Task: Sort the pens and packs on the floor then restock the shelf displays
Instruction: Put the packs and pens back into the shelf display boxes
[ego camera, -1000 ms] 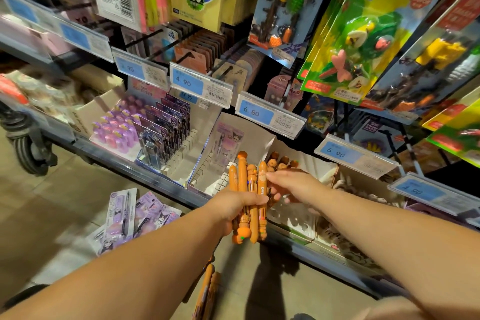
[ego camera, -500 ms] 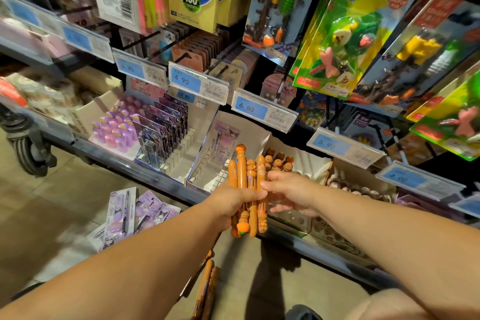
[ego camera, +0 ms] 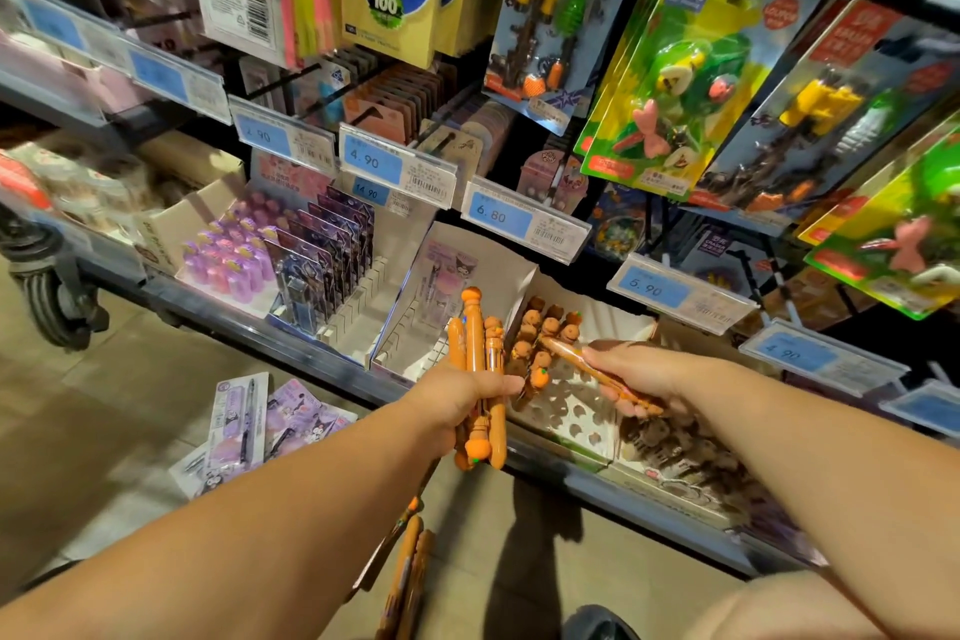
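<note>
With the fingers of our left hand [ego camera: 457, 405] clenched round a bundle of orange pumpkin-capped plastic pens [ego camera: 475, 338] and our right hand [ego camera: 649, 374] pinching a single orange pen [ego camera: 571, 356] just over the shelf's white perforated cardboard tray [ego camera: 576, 426], we should tip it upright and seat it squarely in a free hole.

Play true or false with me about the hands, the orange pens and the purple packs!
1. The left hand grips a bunch of orange pens. True.
2. The right hand holds nothing. False: it holds one pen over the tray.
3. Purple packs lie on the floor. True.
4. Every hole in the tray has a pen in it. False: many holes near the front are bare.
</note>
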`<state>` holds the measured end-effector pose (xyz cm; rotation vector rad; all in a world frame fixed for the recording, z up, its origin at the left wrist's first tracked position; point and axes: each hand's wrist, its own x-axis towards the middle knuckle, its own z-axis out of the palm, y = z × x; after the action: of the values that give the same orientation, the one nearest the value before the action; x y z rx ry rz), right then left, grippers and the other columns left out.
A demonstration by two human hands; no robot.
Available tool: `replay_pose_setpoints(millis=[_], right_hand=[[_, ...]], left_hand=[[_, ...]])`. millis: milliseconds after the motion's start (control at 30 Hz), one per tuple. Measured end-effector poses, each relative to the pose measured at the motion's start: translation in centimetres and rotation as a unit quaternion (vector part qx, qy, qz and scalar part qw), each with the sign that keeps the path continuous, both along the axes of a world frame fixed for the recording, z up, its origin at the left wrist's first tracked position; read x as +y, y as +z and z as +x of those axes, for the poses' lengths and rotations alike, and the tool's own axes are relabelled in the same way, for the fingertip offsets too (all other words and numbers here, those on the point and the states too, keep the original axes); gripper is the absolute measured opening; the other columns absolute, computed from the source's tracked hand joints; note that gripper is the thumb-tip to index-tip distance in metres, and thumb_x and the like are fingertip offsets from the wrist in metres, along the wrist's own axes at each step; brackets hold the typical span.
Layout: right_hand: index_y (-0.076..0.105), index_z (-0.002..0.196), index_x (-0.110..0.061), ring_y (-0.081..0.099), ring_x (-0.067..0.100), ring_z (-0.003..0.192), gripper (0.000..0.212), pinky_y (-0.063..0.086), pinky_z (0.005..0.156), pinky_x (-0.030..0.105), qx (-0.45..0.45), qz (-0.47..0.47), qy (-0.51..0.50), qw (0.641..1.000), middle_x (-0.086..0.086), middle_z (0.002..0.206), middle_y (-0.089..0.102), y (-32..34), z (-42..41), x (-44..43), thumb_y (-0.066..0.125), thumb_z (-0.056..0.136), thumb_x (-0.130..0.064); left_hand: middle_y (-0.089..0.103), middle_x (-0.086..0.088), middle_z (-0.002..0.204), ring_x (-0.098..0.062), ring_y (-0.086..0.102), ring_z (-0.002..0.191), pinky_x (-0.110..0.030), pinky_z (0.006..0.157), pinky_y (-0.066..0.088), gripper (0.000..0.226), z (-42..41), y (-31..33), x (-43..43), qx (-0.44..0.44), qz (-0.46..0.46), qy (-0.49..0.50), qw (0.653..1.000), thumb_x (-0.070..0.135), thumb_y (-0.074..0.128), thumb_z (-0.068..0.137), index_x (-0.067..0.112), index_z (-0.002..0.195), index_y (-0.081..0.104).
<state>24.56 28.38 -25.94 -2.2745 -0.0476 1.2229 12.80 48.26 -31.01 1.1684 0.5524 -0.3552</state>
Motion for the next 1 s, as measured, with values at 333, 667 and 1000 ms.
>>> replay_pose_setpoints(millis=[333,667,1000], right_hand=[[0.05,0.084,-0.009,0.039,0.017,0.042,0.014,0.033,0.047,0.024,-0.093,-0.152,0.019,0.984,0.007,0.059,0.047,-0.5,1.1,-0.7,0.039,0.089,-0.015],[0.05,0.072,-0.025,0.052,0.017,0.08,0.028,0.045,0.069,0.026,-0.264,-0.143,-0.031,0.953,0.0,0.089,0.057,-3.1,1.7,0.8,0.078,0.079,-0.027],[0.048,0.068,-0.026,0.055,0.021,0.085,0.033,0.049,0.075,0.028,-0.344,-0.162,0.01,0.925,0.004,0.094,0.062,-3.5,1.9,1.3,0.081,0.075,-0.027]], left_hand=[[0.06,-0.003,0.059,-0.016,0.057,0.053,-0.028,0.054,0.043,0.017,0.1,-0.5,-0.1,0.0,-0.003,-0.004,1.0,0.011,0.077,0.079,0.01,0.086,0.062],[0.067,-0.009,0.072,-0.025,0.064,0.072,-0.038,0.071,0.051,0.026,0.3,-1.1,0.1,-0.002,-0.006,-0.001,1.0,0.012,0.08,0.075,0.006,0.096,0.066],[0.067,-0.006,0.068,-0.022,0.064,0.067,-0.034,0.065,0.05,0.021,0.4,-1.0,0.3,-0.001,-0.015,0.003,1.0,0.011,0.079,0.077,0.009,0.091,0.064]])
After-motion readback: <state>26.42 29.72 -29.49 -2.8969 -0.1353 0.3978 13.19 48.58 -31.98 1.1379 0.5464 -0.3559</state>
